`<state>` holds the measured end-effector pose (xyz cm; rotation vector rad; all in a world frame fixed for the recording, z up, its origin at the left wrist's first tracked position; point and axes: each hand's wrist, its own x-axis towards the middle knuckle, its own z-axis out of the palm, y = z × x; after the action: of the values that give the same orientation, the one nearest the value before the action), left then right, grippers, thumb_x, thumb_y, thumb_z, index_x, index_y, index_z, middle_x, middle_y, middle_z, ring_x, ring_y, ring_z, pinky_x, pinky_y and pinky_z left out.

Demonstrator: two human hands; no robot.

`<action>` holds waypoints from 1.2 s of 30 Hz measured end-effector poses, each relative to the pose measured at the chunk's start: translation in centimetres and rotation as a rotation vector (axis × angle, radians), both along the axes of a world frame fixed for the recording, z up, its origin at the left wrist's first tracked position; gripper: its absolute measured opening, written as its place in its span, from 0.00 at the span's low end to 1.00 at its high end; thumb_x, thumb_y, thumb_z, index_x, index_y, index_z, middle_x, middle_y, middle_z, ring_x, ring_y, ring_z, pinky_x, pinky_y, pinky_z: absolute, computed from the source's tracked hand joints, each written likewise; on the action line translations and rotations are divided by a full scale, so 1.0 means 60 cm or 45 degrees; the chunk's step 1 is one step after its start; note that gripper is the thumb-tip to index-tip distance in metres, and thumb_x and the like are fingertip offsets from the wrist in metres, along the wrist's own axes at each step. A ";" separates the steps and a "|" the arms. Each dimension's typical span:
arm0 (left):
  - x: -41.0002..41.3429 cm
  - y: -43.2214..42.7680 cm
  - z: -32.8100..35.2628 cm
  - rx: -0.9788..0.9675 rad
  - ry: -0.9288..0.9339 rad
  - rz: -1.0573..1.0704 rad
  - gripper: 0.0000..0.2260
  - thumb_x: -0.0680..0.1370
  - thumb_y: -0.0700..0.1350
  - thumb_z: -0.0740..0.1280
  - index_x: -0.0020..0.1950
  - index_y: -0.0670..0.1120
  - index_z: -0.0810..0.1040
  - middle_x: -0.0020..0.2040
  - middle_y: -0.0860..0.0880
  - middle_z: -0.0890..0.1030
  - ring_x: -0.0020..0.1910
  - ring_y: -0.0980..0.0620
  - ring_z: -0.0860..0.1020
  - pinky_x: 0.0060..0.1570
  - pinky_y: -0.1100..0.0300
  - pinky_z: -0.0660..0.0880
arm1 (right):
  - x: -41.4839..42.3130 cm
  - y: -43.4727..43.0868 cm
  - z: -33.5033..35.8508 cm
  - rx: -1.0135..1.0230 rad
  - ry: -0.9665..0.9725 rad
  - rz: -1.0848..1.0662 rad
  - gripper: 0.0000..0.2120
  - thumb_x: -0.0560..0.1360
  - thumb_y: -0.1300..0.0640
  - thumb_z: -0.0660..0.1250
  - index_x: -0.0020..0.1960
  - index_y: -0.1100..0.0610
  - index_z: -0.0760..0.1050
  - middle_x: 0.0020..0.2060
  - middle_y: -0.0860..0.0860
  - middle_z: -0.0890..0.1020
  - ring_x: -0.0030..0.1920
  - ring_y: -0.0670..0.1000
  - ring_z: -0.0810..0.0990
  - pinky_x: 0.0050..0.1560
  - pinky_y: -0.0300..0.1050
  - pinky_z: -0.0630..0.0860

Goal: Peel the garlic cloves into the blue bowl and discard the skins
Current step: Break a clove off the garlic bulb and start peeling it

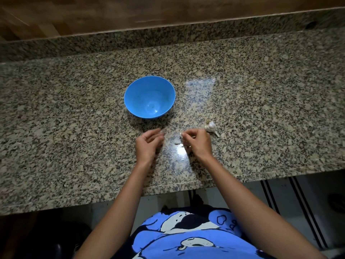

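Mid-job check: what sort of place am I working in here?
Most likely a home kitchen: a speckled granite countertop with a raised back ledge, wood panelling behind it, and a blue bowl and a garlic bulb set out on the stone for food prep.

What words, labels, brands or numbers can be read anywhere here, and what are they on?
No readable text anywhere in this view.
On the blue bowl: none, plain inside.
On the garlic bulb, the garlic piece pinched by the right hand, and the granite counter: none.
On the shirt: a cartoon print with a heart; small marks beside it are too unclear to read as letters.
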<state>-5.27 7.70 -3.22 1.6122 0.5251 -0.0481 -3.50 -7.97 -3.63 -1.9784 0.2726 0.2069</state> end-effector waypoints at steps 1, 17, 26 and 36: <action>-0.001 0.007 -0.008 0.314 -0.060 -0.081 0.13 0.74 0.35 0.69 0.59 0.42 0.79 0.49 0.46 0.83 0.48 0.51 0.82 0.50 0.57 0.80 | 0.000 -0.002 -0.002 -0.108 -0.023 -0.002 0.05 0.74 0.59 0.68 0.48 0.58 0.80 0.42 0.53 0.84 0.39 0.51 0.82 0.44 0.46 0.80; -0.008 -0.041 -0.020 1.098 -0.418 -0.770 0.07 0.76 0.40 0.68 0.52 0.41 0.82 0.46 0.45 0.82 0.44 0.49 0.80 0.47 0.52 0.79 | -0.016 -0.015 0.009 -0.453 -0.083 0.110 0.09 0.77 0.59 0.64 0.56 0.57 0.79 0.47 0.51 0.83 0.33 0.43 0.76 0.31 0.31 0.71; -0.007 -0.056 -0.010 0.752 -0.182 -0.664 0.07 0.79 0.40 0.64 0.53 0.43 0.80 0.45 0.47 0.82 0.40 0.54 0.78 0.43 0.60 0.78 | -0.029 -0.004 -0.002 -0.207 -0.253 0.204 0.11 0.76 0.62 0.64 0.57 0.59 0.78 0.53 0.53 0.81 0.49 0.49 0.80 0.52 0.42 0.78; 0.000 -0.058 0.006 0.444 -0.061 -0.432 0.06 0.77 0.38 0.67 0.49 0.45 0.82 0.39 0.53 0.82 0.38 0.61 0.78 0.41 0.68 0.77 | -0.024 0.002 0.003 0.370 0.086 -0.036 0.08 0.77 0.58 0.65 0.52 0.60 0.80 0.40 0.53 0.83 0.35 0.50 0.80 0.38 0.44 0.80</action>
<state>-5.25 4.23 -2.86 2.0259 0.2243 -0.1790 -4.97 -7.83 -3.45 -1.6809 0.2963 0.2796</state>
